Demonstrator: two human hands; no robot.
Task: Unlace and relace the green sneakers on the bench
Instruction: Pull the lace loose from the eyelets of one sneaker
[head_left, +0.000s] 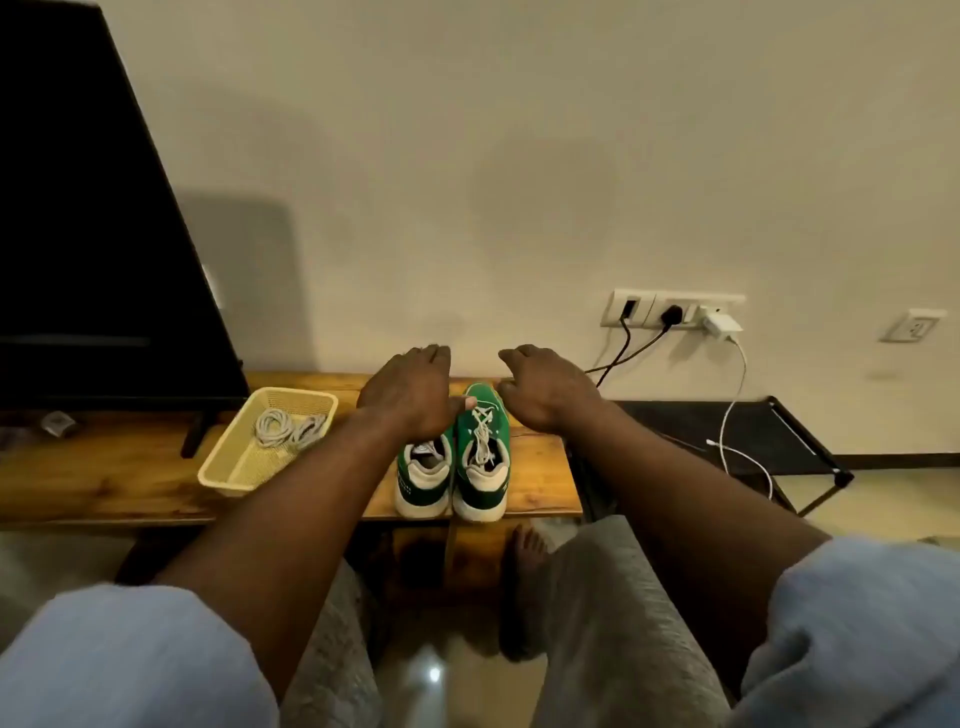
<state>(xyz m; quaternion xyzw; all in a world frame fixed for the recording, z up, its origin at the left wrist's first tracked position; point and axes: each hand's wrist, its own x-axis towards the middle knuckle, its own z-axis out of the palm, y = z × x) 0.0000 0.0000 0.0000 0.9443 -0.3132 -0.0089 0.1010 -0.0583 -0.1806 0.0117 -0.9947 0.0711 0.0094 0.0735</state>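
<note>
On the worktop (104, 467), green sneakers (496, 423); left hand (410, 395) and right hand (550, 389) hover loose, empty.
Probably light; limp laces (483, 434), pinch their ends.

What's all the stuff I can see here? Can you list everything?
bench: one, brown wood, along the wall
sneakers: two, green and white, side by side on the bench
basket: one, cream, on the bench left of the sneakers
cords: one white coil, in the basket
TV: one, black, on the bench's left end
sockets: white, on the wall, right
charger: one, white, plugged into the sockets
rack: one, black, right of the bench
foot: one, bare, under the bench
left hand: loose, over the left sneaker
right hand: loose, just right of the sneakers
</note>
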